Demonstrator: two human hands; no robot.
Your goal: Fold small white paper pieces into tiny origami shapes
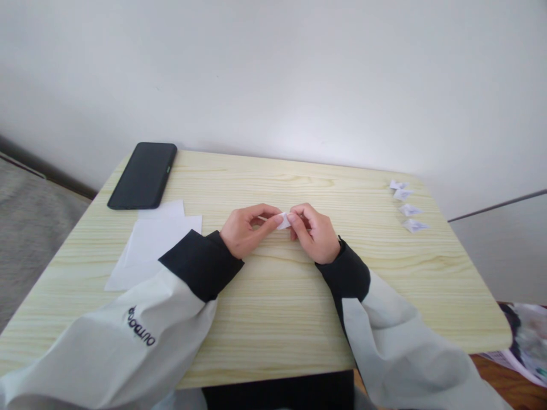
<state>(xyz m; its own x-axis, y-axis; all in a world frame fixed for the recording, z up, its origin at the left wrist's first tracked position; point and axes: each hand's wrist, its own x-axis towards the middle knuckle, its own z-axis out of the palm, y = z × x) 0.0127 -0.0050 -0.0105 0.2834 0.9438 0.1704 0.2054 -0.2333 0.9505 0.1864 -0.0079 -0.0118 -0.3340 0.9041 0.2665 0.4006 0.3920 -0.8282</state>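
A small folded piece of white paper (284,221) is held between my two hands over the middle of the table. My left hand (250,228) pinches its left side between thumb and fingers. On the right side, the thumb and fingertips of my right hand (314,232) close on the same paper. The fingers partly cover it, so its full shape does not show. Several small folded white paper pieces (413,225) lie in a column near the table's right edge. Flat white paper sheets (156,245) overlap to the left, partly under my left sleeve.
A black tablet-like device (143,175) lies at the table's back left corner, just beyond the sheets. The light wood-grain table (277,324) backs against a white wall (273,74). A bin-like container with a pale rim (530,376) stands on the floor at the right.
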